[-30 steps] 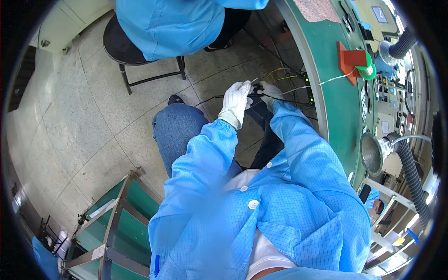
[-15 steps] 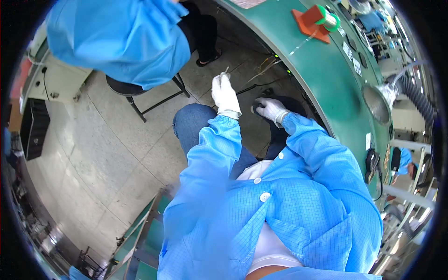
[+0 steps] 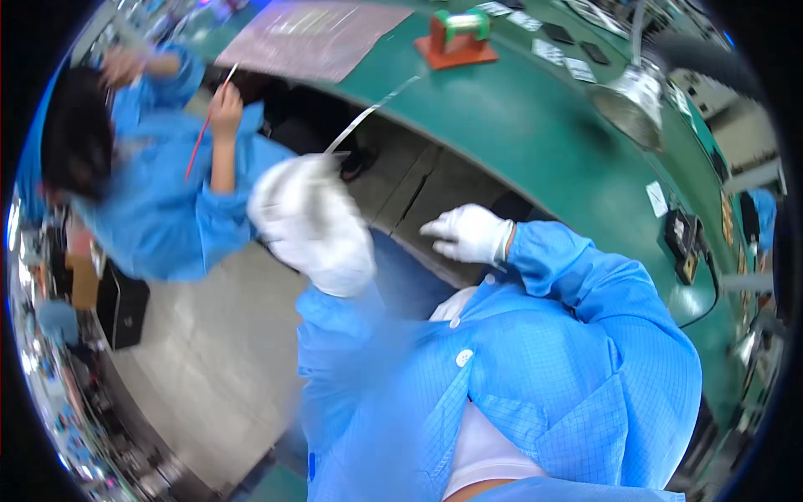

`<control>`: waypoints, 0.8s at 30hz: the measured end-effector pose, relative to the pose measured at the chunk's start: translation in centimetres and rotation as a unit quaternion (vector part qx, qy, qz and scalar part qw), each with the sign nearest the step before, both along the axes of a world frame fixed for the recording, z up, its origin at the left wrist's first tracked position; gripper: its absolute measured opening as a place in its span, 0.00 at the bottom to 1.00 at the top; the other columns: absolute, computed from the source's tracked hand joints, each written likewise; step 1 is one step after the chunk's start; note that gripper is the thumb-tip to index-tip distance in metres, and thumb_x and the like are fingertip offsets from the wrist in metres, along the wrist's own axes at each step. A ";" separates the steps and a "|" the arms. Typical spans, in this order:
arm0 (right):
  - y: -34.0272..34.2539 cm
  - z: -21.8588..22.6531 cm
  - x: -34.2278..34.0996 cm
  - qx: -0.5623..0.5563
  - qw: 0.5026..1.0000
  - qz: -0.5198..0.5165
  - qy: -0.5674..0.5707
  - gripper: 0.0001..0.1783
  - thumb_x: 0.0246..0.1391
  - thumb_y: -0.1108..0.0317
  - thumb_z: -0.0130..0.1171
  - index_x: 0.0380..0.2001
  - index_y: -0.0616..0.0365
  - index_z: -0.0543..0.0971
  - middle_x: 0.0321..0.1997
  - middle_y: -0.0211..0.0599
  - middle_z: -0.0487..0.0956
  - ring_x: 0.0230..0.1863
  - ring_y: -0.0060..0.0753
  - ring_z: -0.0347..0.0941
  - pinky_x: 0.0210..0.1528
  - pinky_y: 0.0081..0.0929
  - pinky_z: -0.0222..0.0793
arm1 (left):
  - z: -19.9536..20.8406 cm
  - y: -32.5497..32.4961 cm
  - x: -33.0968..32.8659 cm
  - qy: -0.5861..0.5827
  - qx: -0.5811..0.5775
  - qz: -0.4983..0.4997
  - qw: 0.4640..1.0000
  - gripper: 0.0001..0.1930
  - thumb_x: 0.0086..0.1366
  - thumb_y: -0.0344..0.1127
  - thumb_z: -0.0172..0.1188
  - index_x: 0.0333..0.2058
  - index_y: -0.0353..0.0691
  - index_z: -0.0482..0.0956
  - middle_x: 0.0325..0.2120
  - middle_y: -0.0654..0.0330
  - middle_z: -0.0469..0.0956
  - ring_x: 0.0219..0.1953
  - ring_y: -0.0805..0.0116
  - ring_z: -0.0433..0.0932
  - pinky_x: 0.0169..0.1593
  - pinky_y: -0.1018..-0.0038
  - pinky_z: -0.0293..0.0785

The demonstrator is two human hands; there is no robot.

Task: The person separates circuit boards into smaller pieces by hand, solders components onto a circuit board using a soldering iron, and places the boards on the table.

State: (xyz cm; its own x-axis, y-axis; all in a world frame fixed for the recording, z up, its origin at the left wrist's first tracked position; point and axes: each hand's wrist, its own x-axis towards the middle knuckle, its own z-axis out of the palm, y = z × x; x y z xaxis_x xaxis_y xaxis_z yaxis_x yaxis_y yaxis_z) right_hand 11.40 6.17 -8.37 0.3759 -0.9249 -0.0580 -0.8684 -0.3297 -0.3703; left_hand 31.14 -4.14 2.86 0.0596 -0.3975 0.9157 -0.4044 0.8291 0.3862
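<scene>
My left hand (image 3: 314,222), in a white glove, is raised in front of my body near the co-worker. Motion smears its fingers, so whether they grip anything does not show. From the tabletop a thin pale strand (image 3: 368,115) runs down to the top of this glove; whether the two touch is unclear. My right hand (image 3: 470,234), also gloved in white, hovers below the table edge with fingers apart and nothing visible in them. On the table, an orange-red stand (image 3: 452,55) carries a green and white spool (image 3: 467,25), close to the strand's upper end.
A green worktable (image 3: 519,125) curves along the right, bearing a pink sheet (image 3: 314,38), a metal lamp-like hood (image 3: 631,105) and a black device (image 3: 684,238) with a cable. At left sits a co-worker (image 3: 159,201) holding a red, thin tool (image 3: 199,142).
My view has turned, shifting the table and spool leftward. My left hand has risen closer and blurred. My right hand's fingers have spread. The co-worker's upper body and hands now show.
</scene>
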 end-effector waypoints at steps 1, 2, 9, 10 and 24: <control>0.8 1.1 -0.5 0.000 1.000 -0.025 -0.016 0.19 0.52 0.60 0.55 0.46 0.55 0.77 0.35 0.46 0.79 0.36 0.51 0.75 0.41 0.44 0.72 | 0.5 0.6 -2.7 -0.083 -0.019 -0.066 0.994 0.08 0.57 0.26 0.62 0.37 0.38 0.80 0.35 0.58 0.78 0.33 0.64 0.76 0.38 0.76 0.72; 1.7 2.1 -1.2 -0.014 0.999 -0.033 -0.011 0.19 0.52 0.60 0.55 0.45 0.55 0.77 0.34 0.46 0.79 0.35 0.50 0.75 0.40 0.44 0.72 | 0.4 1.0 -5.9 -0.102 -0.009 -0.174 0.979 0.13 0.48 0.23 0.67 0.35 0.41 0.82 0.33 0.56 0.79 0.35 0.60 0.79 0.38 0.73 0.76; 10.8 8.3 -8.0 -0.185 0.946 -0.261 -0.049 0.15 0.47 0.67 0.60 0.41 0.56 0.78 0.25 0.42 0.78 0.27 0.47 0.75 0.30 0.39 0.71 | -4.7 2.0 -22.1 -0.399 0.010 -0.275 0.875 0.06 0.59 0.40 0.61 0.31 0.46 0.77 0.30 0.59 0.75 0.23 0.58 0.79 0.25 0.66 0.76; 12.1 8.9 -8.8 -0.209 0.924 -0.317 -0.042 0.16 0.46 0.69 0.61 0.41 0.57 0.78 0.24 0.43 0.78 0.25 0.47 0.75 0.28 0.38 0.72 | -4.8 2.3 -23.0 -0.426 0.022 -0.300 0.853 0.07 0.61 0.41 0.59 0.30 0.46 0.76 0.30 0.58 0.75 0.23 0.57 0.79 0.26 0.65 0.76; 20.7 9.5 -4.3 -0.328 0.793 -0.470 -0.207 0.09 0.55 0.69 0.57 0.38 0.61 0.77 0.29 0.42 0.78 0.28 0.43 0.75 0.32 0.33 0.71 | 0.3 12.5 -17.8 -0.341 0.056 -0.619 0.706 0.08 0.58 0.36 0.62 0.36 0.43 0.79 0.34 0.58 0.78 0.32 0.57 0.78 0.33 0.67 0.76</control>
